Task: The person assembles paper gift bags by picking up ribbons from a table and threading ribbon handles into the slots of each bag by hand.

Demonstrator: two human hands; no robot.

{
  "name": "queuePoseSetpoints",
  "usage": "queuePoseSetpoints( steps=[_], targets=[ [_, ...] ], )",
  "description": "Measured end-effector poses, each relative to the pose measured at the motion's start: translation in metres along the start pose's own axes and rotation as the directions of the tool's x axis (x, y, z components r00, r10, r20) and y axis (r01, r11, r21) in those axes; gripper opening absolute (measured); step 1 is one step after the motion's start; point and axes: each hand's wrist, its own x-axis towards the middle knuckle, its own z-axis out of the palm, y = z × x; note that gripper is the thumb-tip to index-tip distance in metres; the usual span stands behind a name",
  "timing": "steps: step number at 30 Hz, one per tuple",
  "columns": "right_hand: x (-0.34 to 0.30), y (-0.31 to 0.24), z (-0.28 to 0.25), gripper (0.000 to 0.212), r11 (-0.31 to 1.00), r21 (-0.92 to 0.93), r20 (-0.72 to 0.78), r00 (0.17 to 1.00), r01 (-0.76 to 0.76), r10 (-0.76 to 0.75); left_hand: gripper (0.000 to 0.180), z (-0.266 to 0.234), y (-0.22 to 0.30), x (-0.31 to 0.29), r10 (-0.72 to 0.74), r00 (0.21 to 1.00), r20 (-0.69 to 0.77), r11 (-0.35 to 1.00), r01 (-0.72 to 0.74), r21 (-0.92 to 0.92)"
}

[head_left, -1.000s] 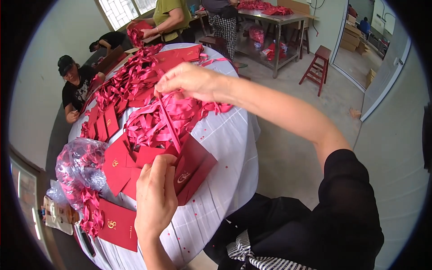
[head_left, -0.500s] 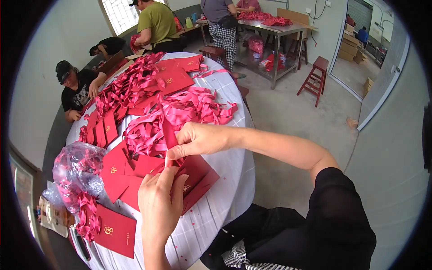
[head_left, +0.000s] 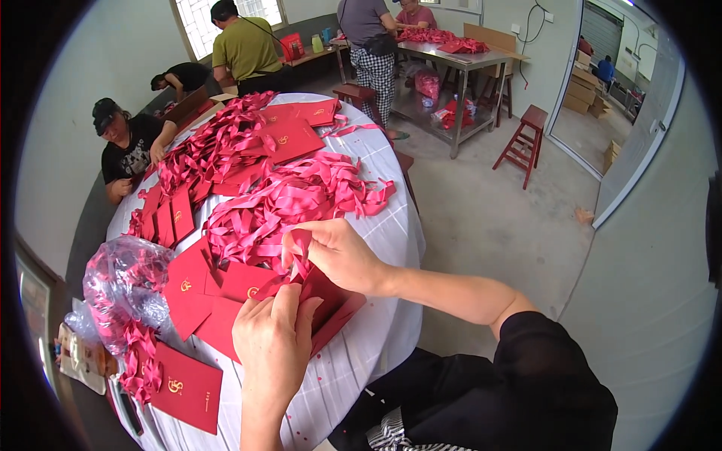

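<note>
A pink-red ribbon runs between my two hands, above the near part of the round table. My right hand pinches its upper part between thumb and fingers. Lower down, my left hand is closed with thumb and forefinger on the same ribbon, over a stack of flat red paper bags with gold emblems. Beneath my hands lies another red paper bag, partly covered by them. A large heap of loose ribbons lies just beyond my hands. Exactly where the ribbon meets the bag is hidden by my fingers.
A white cloth covers the table. A clear plastic sack of ribbons and a red bag lie at left. More ribboned bags cover the far side, where a seated person works. Behind stand a metal table and stool.
My right hand has drawn down and slightly right, its wrist turned, and the ribbon now forms a short bend between my hands. My left hand stays nearly in place. A person behind has shifted.
</note>
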Motion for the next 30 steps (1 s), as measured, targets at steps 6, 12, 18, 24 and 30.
queuePoseSetpoints(
  steps=[6, 12, 18, 24, 30],
  targets=[
    [-0.004, 0.0, -0.003, 0.036, 0.998, 0.032, -0.059, 0.997, -0.054, 0.056, 0.019, 0.001, 0.001, 0.001, -0.003, 1.0, 0.0, 1.0, 0.003, 0.025],
    [-0.001, 0.0, -0.007, 0.041, 0.966, 0.203, 0.072, 0.986, -0.161, 0.15, 0.016, -0.002, 0.004, 0.0, -0.039, 0.999, 0.014, 0.999, 0.039, 0.013],
    [0.004, -0.018, -0.023, 0.029, 0.974, -0.024, 0.277, 0.934, -0.227, 0.224, 0.01, -0.007, -0.003, -0.002, -0.108, 0.994, 0.008, 0.982, 0.108, -0.153],
    [0.003, -0.015, -0.021, 0.032, 0.993, -0.034, 0.239, 0.964, -0.113, 0.118, 0.012, -0.035, -0.025, -0.01, -0.184, 0.957, -0.224, 0.968, 0.138, -0.209],
    [0.0, -0.02, -0.013, 0.035, 0.991, -0.106, 0.212, 0.972, -0.08, 0.101, 0.036, -0.033, -0.029, -0.041, -0.308, 0.951, -0.002, 0.896, 0.289, -0.336]
  ],
)
